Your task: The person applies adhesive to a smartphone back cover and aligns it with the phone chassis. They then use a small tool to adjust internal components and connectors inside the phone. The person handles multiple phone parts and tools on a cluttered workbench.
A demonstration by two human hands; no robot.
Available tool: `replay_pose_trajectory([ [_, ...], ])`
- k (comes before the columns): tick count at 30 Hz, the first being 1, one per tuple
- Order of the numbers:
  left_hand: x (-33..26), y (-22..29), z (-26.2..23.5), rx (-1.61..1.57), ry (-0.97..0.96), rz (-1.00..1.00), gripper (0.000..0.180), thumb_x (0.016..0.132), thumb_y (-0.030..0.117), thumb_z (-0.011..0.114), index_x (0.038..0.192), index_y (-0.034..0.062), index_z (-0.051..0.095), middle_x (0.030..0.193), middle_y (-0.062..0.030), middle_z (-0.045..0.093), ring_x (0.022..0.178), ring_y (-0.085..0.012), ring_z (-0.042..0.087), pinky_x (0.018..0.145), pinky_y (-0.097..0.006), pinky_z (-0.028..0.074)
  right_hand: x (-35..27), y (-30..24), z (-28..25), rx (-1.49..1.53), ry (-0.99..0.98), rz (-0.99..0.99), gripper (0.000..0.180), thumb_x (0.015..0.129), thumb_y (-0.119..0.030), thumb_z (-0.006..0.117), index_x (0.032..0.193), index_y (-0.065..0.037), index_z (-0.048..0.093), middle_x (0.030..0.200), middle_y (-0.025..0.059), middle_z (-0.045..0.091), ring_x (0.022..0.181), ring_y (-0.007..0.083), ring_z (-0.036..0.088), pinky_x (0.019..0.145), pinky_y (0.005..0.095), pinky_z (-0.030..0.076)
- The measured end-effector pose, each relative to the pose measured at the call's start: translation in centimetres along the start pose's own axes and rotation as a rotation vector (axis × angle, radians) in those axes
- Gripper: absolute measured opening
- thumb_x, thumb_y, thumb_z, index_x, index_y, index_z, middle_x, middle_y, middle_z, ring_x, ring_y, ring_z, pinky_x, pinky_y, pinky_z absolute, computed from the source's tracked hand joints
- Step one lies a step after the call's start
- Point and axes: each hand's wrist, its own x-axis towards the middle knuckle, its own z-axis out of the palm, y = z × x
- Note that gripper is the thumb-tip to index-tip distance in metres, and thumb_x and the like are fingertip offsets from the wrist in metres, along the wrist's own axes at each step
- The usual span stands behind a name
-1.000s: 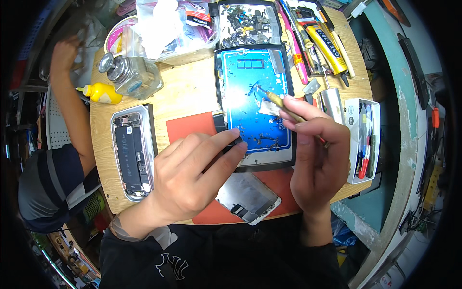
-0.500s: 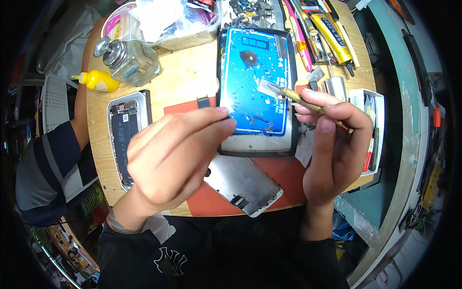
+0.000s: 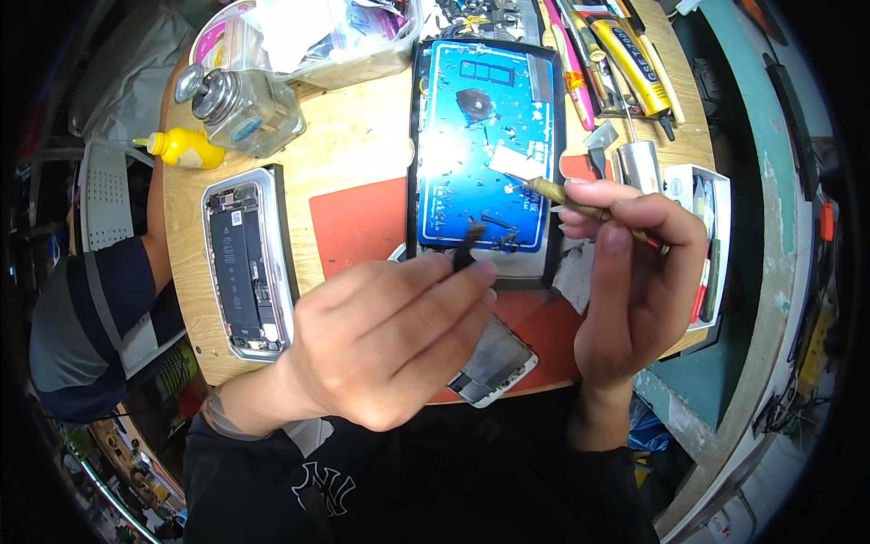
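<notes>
Left hand [image 3: 381,340] pinches a small black part [image 3: 466,250] over the blue mat's [image 3: 485,136] near edge. Right hand [image 3: 634,272] grips a brush [image 3: 580,207], right of it. Far plastic tub [image 3: 317,41] holds bags.

The tray [image 3: 485,118] is bright blue with a black rim, set partly on a red-orange mat [image 3: 349,222] over a pale wood bench [image 3: 358,127]. The bottle [image 3: 181,148] is yellow. The open phone [image 3: 245,263] is black inside with a silver frame.
</notes>
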Motion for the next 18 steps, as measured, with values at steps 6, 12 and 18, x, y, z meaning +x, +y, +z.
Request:
replay_pose_trajectory([
  [6,-0.2,0.3,0.7,-0.085,-0.032,0.021,0.02,0.073,0.013,0.076,0.09,0.003,0.078,0.114,-0.0111,0.078,0.105,-0.0265,0.076,0.086,-0.037,0.061,-0.1,-0.3,-0.1,0.027,-0.037,0.005,0.016,0.111,0.001,0.051,0.126,0.005,0.049,0.121,0.0313,0.072,0.094,0.0234,0.072,0.093,0.0367,0.059],
  [12,-0.6,1.4,1.0,-0.205,-0.023,-0.04,0.028,0.076,0.015,0.078,0.103,0.0067,0.081,0.115,-0.0076,0.078,0.108,-0.0275,0.076,0.094,-0.041,0.059,-0.2,-0.8,-0.1,0.149,-0.002,0.044,0.016,0.111,-0.003,0.052,0.125,0.004,0.048,0.116,0.0314,0.072,0.09,0.0243,0.072,0.09,0.0371,0.059],
  [18,-0.7,1.9,1.1,-0.205,-0.071,-0.06,0.031,0.078,0.016,0.078,0.108,0.0082,0.081,0.125,-0.0097,0.075,0.112,-0.0292,0.076,0.098,-0.043,0.058,-0.2,-1.0,0.3,0.216,-0.038,0.023,0.016,0.11,-0.005,0.054,0.123,0.003,0.048,0.113,0.0311,0.073,0.088,0.0242,0.071,0.088,0.0371,0.06],
])
